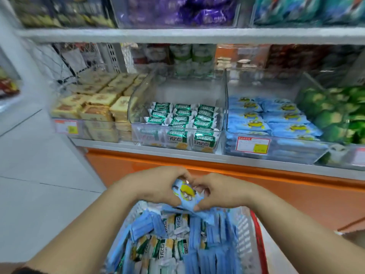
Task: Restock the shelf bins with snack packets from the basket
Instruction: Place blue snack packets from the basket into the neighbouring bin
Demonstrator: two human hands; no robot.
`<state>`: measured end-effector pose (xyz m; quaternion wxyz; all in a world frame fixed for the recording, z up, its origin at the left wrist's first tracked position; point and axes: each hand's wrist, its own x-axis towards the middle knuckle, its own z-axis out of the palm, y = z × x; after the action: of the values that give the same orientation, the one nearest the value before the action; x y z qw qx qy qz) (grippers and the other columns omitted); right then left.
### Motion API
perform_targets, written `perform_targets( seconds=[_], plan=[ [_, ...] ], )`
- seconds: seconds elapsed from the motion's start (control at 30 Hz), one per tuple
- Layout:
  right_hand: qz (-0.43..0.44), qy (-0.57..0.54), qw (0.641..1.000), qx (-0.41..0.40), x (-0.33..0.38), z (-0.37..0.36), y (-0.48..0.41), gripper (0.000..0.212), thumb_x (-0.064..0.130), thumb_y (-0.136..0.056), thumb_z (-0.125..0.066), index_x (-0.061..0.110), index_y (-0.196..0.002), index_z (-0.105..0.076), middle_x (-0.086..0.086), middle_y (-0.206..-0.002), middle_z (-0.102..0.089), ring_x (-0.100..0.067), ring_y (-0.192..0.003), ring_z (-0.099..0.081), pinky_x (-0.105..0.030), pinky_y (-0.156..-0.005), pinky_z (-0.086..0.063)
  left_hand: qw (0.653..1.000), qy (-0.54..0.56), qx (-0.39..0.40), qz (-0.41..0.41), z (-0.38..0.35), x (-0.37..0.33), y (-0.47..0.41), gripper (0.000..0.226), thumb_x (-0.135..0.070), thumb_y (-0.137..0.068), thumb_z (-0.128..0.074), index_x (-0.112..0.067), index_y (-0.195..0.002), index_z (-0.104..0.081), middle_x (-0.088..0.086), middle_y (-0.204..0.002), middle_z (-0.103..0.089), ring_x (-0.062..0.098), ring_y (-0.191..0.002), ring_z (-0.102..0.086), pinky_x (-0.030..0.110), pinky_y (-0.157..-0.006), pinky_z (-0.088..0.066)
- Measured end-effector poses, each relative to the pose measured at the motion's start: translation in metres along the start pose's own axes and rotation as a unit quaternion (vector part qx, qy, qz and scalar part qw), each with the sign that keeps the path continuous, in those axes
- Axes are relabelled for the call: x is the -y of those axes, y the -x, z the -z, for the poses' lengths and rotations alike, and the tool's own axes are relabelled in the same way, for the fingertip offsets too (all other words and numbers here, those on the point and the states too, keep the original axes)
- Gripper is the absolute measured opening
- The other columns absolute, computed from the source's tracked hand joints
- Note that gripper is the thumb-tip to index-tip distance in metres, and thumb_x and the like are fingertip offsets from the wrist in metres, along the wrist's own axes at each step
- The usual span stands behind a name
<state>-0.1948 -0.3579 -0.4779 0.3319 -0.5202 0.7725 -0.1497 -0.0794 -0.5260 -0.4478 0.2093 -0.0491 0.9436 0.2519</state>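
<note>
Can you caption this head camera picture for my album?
Over the basket, the left hand and right hand hold blue snack packets, facing the bin of matching packets.

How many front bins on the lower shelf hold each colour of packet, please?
Tan packets: 1 bin
Green-and-white packets: 1 bin
Light blue packets: 1 bin
Dark green packets: 1 bin
Total: 4 bins

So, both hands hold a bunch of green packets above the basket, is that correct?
Not quite. In the head view, the left hand and right hand hold blue packets, not green ones, above the basket.
</note>
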Motion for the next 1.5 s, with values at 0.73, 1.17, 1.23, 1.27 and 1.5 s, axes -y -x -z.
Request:
perform_targets(
  seconds=[0.73, 1.17, 1.23, 1.27, 1.5],
  plan=[
    [-0.062, -0.6, 0.702, -0.378, -0.048, 0.111, 0.109, 0.021, 0.027, -0.09, -0.069, 0.011, -0.097, -0.057, -0.012, -0.079, -0.055, -0.013, -0.06, -0.068, -0.017, -0.045, -0.04, 0.906, -0.028, -0.409, -0.102, 0.024, -0.165, -0.086, 0.053, -0.052, -0.089, -0.063, -0.031, -0.136, -0.049, -0.01, -0.133, -0.052, 0.014, -0.12, -0.052, 0.034, -0.099, -0.043],
    [-0.246, 0.108, 0.795, -0.544, -0.126, 0.2, 0.123, 0.031, 0.038, -0.092, -0.061, 0.023, -0.118, -0.068, -0.005, -0.11, -0.07, -0.03, -0.114, -0.054, -0.041, -0.088, -0.051, 0.931, -0.071, -0.357, -0.021, 0.1, -0.167, -0.21, 0.049, -0.034, -0.091, -0.067, -0.027, -0.136, -0.049, 0.003, -0.134, -0.056, 0.029, -0.117, -0.056, 0.047, -0.09, -0.052],
    [-0.259, 0.119, 0.809, -0.514, -0.139, 0.202, 0.121, 0.031, 0.034, -0.094, -0.059, 0.02, -0.121, -0.066, -0.009, -0.113, -0.068, -0.033, -0.114, -0.053, -0.038, -0.082, -0.05, 0.934, -0.095, -0.344, -0.02, 0.108, -0.169, -0.237, 0.048, -0.032, -0.09, -0.069, -0.026, -0.133, -0.05, 0.004, -0.133, -0.055, 0.029, -0.117, -0.054, 0.047, -0.092, -0.052],
    [-0.251, 0.112, 0.82, -0.503, -0.144, 0.2, 0.119, 0.03, 0.031, -0.095, -0.058, 0.02, -0.121, -0.066, -0.01, -0.116, -0.067, -0.032, -0.113, -0.053, -0.037, -0.081, -0.049, 0.935, -0.104, -0.339, -0.011, 0.112, -0.168, -0.25, 0.045, -0.03, -0.09, -0.069, -0.027, -0.131, -0.05, 0.002, -0.133, -0.054, 0.028, -0.119, -0.052, 0.046, -0.093, -0.051],
    [-0.227, 0.121, 0.833, -0.49, -0.158, 0.188, 0.102, 0.029, 0.025, -0.098, -0.055, 0.027, -0.125, -0.065, 0.0, -0.129, -0.057, -0.029, -0.119, -0.042, -0.04, -0.088, -0.046, 0.944, -0.083, -0.32, -0.021, 0.133, -0.165, -0.322, 0.033, -0.013, -0.092, -0.066, -0.028, -0.12, -0.058, 0.002, -0.134, -0.055, 0.026, -0.13, -0.043, 0.044, -0.1, -0.047]
  ],
)
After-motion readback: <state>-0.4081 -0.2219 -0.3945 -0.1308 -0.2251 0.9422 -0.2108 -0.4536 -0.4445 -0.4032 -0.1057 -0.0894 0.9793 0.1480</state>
